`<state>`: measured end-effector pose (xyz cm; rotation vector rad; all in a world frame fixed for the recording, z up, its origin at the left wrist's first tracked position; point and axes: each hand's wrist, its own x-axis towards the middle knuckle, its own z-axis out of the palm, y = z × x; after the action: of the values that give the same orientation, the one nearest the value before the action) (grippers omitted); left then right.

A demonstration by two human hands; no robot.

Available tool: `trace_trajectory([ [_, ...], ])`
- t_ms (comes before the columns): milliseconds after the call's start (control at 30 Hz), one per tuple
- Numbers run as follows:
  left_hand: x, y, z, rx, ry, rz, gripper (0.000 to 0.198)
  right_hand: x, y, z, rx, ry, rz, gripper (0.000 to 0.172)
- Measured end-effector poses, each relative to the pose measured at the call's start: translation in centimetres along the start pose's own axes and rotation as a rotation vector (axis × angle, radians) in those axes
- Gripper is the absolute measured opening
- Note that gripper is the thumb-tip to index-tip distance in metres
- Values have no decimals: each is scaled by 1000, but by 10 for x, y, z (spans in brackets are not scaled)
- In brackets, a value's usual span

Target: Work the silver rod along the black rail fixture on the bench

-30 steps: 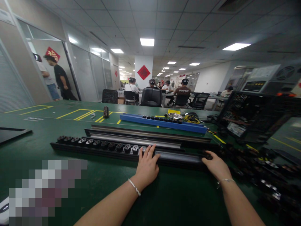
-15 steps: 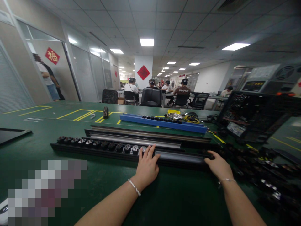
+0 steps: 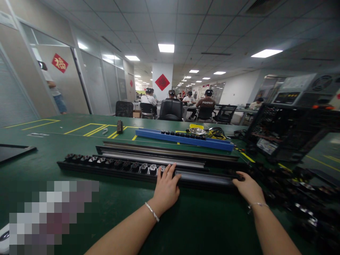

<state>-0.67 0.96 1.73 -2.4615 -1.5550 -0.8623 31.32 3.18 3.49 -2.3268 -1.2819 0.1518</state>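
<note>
A long black channel rail (image 3: pixel 204 178) lies across the table in front of me. Its left part carries a row of small black round parts (image 3: pixel 126 165), some with silvery tops. My left hand (image 3: pixel 166 187) rests over the rail at the right end of that row, fingers stretched and spread, fingertips touching the last part. At the rail's right end, my right hand (image 3: pixel 248 186) has thumb and fingers pinched on a small black part (image 3: pixel 239 176), dark and partly hidden by the fingers. Between the hands the rail's bare, smooth inside shows.
Behind it lie further dark rails (image 3: pixel 159 163), then a blue channel (image 3: pixel 183 139) holding black parts. A heap of black parts (image 3: pixel 300 191) sits at right, near an open computer case (image 3: pixel 276 131). A small block of parts (image 3: pixel 119 126) stands farther back. People sit beyond the table.
My right hand has shifted very slightly to the right at the rail's end. My left hand stays put. One of two people by the door at left has gone out of sight.
</note>
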Motion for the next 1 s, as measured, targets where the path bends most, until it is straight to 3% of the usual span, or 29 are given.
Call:
trace_trajectory([
  [1000, 0, 0, 0, -5, -7, -6, 42, 11, 27, -3, 41, 105, 147, 46],
])
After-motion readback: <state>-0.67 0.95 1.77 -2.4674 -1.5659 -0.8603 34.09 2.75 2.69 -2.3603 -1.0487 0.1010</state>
